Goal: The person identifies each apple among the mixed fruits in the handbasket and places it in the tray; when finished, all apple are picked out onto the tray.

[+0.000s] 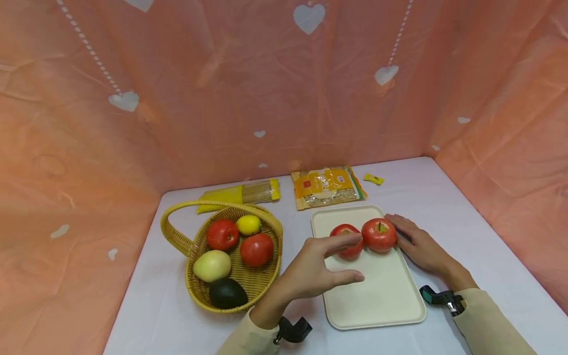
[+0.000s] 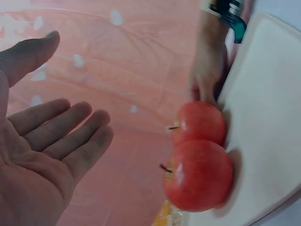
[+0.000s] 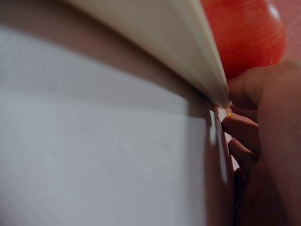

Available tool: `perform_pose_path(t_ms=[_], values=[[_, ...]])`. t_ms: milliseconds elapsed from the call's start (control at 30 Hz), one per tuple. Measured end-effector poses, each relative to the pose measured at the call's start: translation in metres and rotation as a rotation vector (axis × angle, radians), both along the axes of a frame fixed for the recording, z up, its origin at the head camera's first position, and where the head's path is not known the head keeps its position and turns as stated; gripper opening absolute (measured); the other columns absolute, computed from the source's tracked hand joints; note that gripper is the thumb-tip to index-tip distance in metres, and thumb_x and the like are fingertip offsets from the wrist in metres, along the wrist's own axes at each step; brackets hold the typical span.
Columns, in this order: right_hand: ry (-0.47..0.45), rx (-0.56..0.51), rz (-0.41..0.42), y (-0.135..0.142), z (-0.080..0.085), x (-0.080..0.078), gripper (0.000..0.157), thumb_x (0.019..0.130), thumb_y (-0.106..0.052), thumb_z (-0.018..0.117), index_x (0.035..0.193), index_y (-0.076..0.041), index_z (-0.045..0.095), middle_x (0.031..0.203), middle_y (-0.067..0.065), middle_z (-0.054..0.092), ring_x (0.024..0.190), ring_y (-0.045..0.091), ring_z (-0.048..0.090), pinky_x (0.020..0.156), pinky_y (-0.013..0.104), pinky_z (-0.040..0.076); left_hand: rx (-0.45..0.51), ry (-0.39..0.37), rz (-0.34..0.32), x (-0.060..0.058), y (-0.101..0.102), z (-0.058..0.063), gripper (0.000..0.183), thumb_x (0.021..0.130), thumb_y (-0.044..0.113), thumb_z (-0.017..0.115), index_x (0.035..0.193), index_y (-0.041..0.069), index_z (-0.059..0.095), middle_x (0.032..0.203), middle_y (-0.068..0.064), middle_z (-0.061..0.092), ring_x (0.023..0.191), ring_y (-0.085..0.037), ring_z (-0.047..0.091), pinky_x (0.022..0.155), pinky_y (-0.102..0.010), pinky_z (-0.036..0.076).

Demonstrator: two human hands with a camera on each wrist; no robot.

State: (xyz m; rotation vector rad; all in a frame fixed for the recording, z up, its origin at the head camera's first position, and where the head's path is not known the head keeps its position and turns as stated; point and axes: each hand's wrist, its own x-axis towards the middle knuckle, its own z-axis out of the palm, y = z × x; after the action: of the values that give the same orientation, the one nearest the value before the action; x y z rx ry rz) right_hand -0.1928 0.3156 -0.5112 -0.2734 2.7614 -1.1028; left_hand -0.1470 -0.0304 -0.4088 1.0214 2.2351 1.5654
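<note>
Two red apples, a left one (image 1: 343, 251) and a right one (image 1: 379, 235), sit side by side on the far half of a cream rectangular tray (image 1: 374, 301). My left hand (image 1: 317, 268) hovers over the tray's left side, partly hiding the left apple. Its thumb and fingers are spread apart, and the left wrist view shows a bare palm (image 2: 37, 174). At the tray's far right edge, my right hand (image 1: 421, 246) lies with its fingers stretched forward. In the right wrist view its thumb (image 3: 244, 87) is against the tray rim (image 3: 207, 52), close to the right apple.
A yellow wicker basket (image 1: 191, 291) on the left holds two red fruits, a yellow lemon (image 1: 248, 225), a pale green fruit (image 1: 212, 266) and a dark avocado (image 1: 228, 293). Behind lie a yellow noodle pack (image 1: 239, 194), an orange bag (image 1: 328, 187) and a small yellow packet (image 1: 373, 179).
</note>
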Motion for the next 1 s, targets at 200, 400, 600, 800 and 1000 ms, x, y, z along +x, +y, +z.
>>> perform_pose_path(t_ms=[200,400,600,800,1000], values=[[-0.013,-0.001,-0.014,0.001,0.001,0.000,0.066,0.115,-0.032,0.057,0.174,-0.015,0.033,0.180,0.023,0.025,0.166,0.052,0.015,0.125,0.082,0.021,0.151,-0.198,-0.064,0.010,-0.028,0.015,0.062,0.093,0.007,0.087,0.151,0.008,0.065,0.150,-0.002,0.070,0.141,-0.032,0.066,0.120,-0.028,0.050],[0.003,-0.013,-0.006,0.001,0.001,0.000,0.065,0.115,-0.030,0.056,0.173,-0.013,0.034,0.179,0.023,0.026,0.166,0.052,0.015,0.126,0.081,0.020,0.149,-0.235,-0.062,0.017,-0.068,0.026,0.058,0.095,0.009,0.086,0.149,0.010,0.067,0.148,-0.005,0.072,0.140,-0.029,0.066,0.118,-0.032,0.052],[0.003,-0.015,-0.007,0.000,0.000,0.001,0.065,0.115,-0.031,0.057,0.173,-0.014,0.034,0.179,0.024,0.026,0.166,0.052,0.016,0.125,0.081,0.021,0.214,-0.240,-0.070,0.016,-0.114,0.026,0.055,0.098,0.007,0.082,0.149,0.000,0.064,0.147,-0.022,0.069,0.136,-0.027,0.069,0.113,-0.033,0.057],[-0.008,-0.004,-0.010,-0.001,-0.001,0.001,0.065,0.115,-0.032,0.057,0.174,-0.017,0.033,0.180,0.023,0.026,0.166,0.052,0.016,0.125,0.081,0.022,0.232,-0.260,-0.023,0.009,-0.161,0.020,0.050,0.101,0.001,0.076,0.148,-0.010,0.061,0.146,-0.037,0.063,0.134,-0.023,0.071,0.109,-0.033,0.059],[0.009,-0.001,-0.007,-0.001,-0.001,0.001,0.064,0.115,-0.032,0.057,0.173,-0.015,0.035,0.179,0.023,0.027,0.166,0.052,0.017,0.125,0.082,0.022,0.064,-0.256,0.256,-0.001,-0.194,0.014,0.047,0.102,0.007,0.076,0.146,-0.006,0.064,0.147,-0.032,0.065,0.131,-0.031,0.072,0.102,-0.025,0.061]])
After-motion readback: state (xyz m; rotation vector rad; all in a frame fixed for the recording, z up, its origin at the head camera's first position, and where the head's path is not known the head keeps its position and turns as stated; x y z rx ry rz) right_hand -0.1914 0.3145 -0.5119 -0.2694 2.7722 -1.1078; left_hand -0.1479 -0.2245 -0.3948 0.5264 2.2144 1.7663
